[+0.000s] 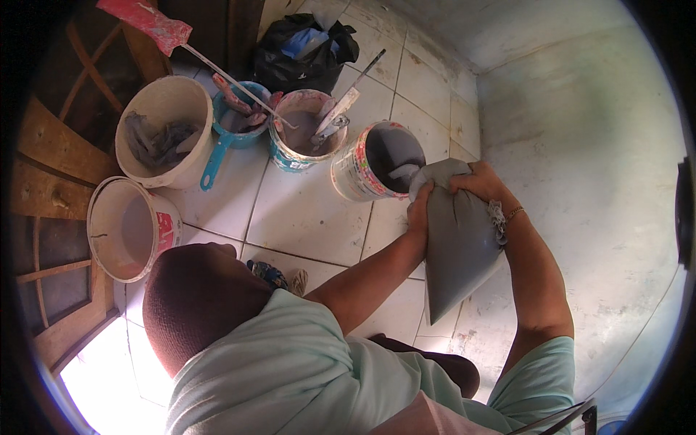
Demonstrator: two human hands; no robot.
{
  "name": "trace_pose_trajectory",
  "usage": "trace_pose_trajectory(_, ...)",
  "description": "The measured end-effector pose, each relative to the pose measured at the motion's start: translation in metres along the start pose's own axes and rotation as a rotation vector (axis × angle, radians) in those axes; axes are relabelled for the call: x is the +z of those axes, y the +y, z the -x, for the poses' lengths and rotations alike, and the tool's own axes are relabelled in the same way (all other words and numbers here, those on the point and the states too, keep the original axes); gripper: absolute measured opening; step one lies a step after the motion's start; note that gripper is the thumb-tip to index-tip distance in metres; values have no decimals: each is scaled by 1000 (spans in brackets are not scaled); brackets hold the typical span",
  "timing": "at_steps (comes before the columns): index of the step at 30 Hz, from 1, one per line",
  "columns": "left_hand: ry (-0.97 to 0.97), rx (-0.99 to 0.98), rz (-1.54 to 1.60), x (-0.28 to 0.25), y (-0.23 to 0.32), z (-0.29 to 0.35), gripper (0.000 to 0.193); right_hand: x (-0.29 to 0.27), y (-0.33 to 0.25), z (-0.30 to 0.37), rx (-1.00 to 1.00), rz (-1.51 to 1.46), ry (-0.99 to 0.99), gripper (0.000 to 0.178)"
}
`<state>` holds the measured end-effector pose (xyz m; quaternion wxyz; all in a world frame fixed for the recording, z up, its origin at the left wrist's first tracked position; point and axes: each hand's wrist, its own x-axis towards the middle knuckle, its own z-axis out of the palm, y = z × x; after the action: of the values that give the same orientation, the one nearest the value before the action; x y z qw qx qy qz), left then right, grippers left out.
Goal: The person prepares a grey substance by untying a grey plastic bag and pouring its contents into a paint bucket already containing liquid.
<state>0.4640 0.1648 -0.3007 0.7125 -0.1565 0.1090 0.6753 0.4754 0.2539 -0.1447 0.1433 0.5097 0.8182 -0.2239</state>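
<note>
My left hand (419, 205) and my right hand (478, 183) are both closed on the gathered upper end of a plastic bag (464, 250) filled with something grey. The bag hangs full, tapering to a corner at its bottom. Its upper end lies at the rim of a round bucket (351, 172) with a patterned side. Inside that bucket is dark grey matter, with a pale piece near the bag; I cannot tell whether anything is flowing. A bracelet and a crumpled pale band circle my right wrist.
A bucket (293, 161) holds grey mix and several tools. Beside it stand a teal long-handled dipper (215, 165) with gloves on it, two pale buckets (194, 168) and a black bag (290, 72). A long rod (217, 69) leans across. A pale wall (580, 145) borders the right.
</note>
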Motion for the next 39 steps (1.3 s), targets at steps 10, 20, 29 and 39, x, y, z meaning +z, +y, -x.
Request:
trace_pose_trajectory(10, 43, -13, -31, 3, -2, 6, 57, -2, -6, 3, 60, 80, -46, 44)
trace_pose_trajectory(20, -381, -91, 269, 20, -3, 12, 57, 7, -21, 14, 92, -123, -15, 75)
trace_pose_trajectory(29, -407, -79, 322, 37, 14, 29, 68, -2, -22, 13, 144, -40, -227, 74)
trace_pose_trajectory(39, -297, 46, 185, 14, 10, -14, 49, -1, -21, 15, 209, -30, -128, 58)
